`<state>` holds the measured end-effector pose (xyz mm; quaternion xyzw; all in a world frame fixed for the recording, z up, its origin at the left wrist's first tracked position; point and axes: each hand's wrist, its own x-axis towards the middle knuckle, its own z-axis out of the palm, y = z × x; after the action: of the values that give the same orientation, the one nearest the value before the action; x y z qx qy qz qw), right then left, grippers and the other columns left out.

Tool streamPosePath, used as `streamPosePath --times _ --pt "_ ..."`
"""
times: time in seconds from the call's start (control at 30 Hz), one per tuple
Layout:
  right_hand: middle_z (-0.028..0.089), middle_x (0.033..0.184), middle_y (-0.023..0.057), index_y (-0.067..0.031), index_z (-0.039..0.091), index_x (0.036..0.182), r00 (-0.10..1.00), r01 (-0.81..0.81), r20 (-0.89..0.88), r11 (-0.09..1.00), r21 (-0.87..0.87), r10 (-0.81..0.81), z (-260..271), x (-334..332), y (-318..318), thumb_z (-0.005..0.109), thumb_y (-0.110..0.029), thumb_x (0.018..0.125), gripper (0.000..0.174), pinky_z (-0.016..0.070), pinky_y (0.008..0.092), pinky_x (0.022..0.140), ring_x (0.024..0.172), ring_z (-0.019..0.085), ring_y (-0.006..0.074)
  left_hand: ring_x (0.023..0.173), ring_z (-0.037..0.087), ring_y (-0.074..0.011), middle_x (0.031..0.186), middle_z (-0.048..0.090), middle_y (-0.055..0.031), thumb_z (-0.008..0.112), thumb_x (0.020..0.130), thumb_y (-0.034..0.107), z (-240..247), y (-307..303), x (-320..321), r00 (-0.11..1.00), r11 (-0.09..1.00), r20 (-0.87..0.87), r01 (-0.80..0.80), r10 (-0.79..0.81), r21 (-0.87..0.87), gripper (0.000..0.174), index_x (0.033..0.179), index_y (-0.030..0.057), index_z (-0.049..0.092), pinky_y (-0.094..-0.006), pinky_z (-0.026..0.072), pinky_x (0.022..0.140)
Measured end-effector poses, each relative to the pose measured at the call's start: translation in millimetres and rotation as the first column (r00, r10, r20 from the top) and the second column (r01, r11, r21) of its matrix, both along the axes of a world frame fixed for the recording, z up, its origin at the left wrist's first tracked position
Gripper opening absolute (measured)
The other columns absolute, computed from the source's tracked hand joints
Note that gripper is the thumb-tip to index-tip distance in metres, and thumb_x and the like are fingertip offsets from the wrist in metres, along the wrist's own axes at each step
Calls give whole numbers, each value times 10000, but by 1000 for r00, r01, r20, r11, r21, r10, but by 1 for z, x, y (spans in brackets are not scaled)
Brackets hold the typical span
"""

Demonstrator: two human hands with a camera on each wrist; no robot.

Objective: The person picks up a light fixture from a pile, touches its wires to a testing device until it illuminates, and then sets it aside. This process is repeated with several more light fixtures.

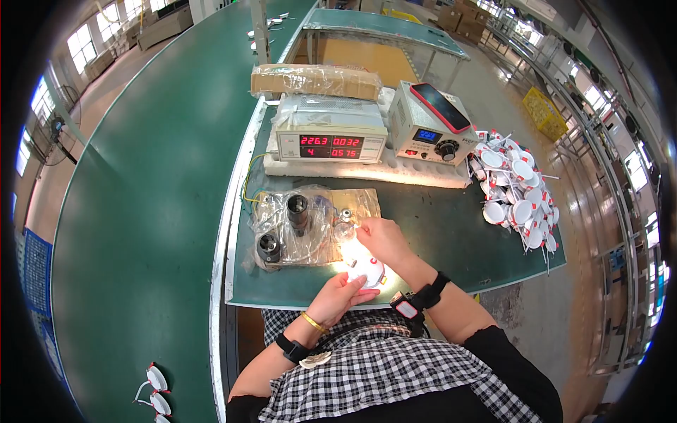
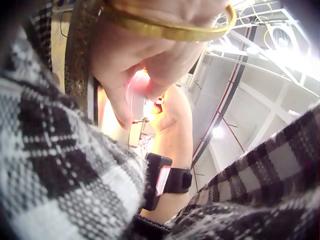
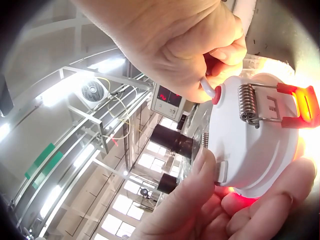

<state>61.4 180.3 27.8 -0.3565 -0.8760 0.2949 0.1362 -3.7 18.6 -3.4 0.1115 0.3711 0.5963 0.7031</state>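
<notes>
A white round downlight [image 1: 367,271] glows brightly at the front of the green table. My left hand [image 1: 335,299] holds it by its body, thumb on one side and fingers beneath the rim. In the right wrist view, a coiled spring clip [image 3: 247,102] with a red sleeve shows on the downlight's side. My right hand [image 1: 384,243] pinches the short white cable [image 3: 207,89] leaving the housing; the cable's end is hidden by the fingers. Right beside that hand lies a plastic-wrapped board [image 1: 321,243] bearing two black cylindrical sockets [image 1: 297,210].
A meter with red digits [image 1: 331,146] and a power unit with a dial [image 1: 427,134] stand behind on white foam [image 1: 310,168]. A phone [image 1: 441,108] lies on top. Many downlights [image 1: 522,169] are heaped at right; several lie on the left green surface [image 1: 141,211].
</notes>
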Motion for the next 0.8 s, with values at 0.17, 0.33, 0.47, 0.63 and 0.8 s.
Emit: streamPosePath --times 0.17,0.33,0.47,0.63,0.8 --pt "625 727 205 -15 622 745 1000 -1 22 1000 11 1 1 1 1 555 -246 816 251 492 477 664 706 620 394 1030 613 -236 1175 568 -158 502 964 140 4 -1 1 996 997 -86 10 -4 73 353 1227 -86 434 -305 513 910" --pt "626 725 203 -19 622 748 1000 10 28 1000 8 -10 0 1 1 553 -246 818 248 492 478 664 707 620 392 1029 611 -233 1182 565 -160 517 954 121 1 0 1 999 999 -46 4 -2 45 359 1229 -90 426 -308 508 918" --pt "627 724 203 -20 626 753 1000 0 22 1000 14 0 -1 0 1 551 -246 819 247 493 478 665 704 621 392 1022 614 -225 1167 571 -154 516 954 113 4 0 2 990 999 -138 10 -6 33 329 1208 -82 440 -305 510 913" --pt "628 721 202 -21 628 751 1000 5 19 1000 4 -5 -2 0 0 552 -248 818 248 495 477 666 703 623 391 1025 612 -211 1146 580 -143 508 955 107 -7 1 2 995 999 -93 30 -27 37 315 1207 -69 437 -304 505 919" --pt "626 713 205 -17 629 746 1000 7 6 1000 21 -8 -3 0 -1 555 -252 817 256 497 477 663 702 624 391 1040 605 -214 1158 573 -136 497 959 102 -3 1 1 996 998 -81 49 -45 44 314 1218 -63 433 -309 496 934"
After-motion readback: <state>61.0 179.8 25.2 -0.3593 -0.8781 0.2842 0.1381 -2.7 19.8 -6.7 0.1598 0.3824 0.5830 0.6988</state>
